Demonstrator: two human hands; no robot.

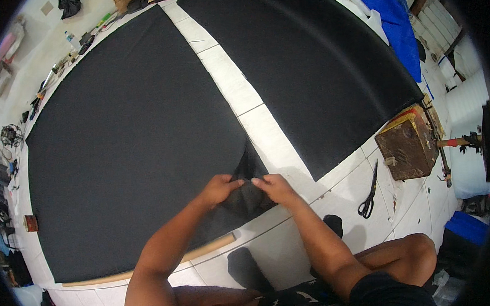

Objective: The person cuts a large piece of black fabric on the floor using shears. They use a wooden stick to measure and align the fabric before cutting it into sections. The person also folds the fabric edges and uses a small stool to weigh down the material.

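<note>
A large sheet of black fabric (127, 126) is spread over the white tiled floor on the left. Its near right corner is lifted and folded between my hands. My left hand (220, 188) pinches the fabric between thumb and fingers. Close beside it, my right hand (274, 188) grips the same raised part by the edge. A second black fabric sheet (318, 77) lies to the right, apart from the first, with a strip of white tile (233, 87) between them. Black-handled scissors (368, 203) rest on the floor right of my right hand.
A worn brown box-shaped block (408, 144) stands at the right by the second sheet. A wooden stick (211, 247) lies along the first sheet's near edge. Blue sheeting (396, 34) is at the far right. A small block (31, 223) sits on the left edge; a bottle (72, 40) stands beyond.
</note>
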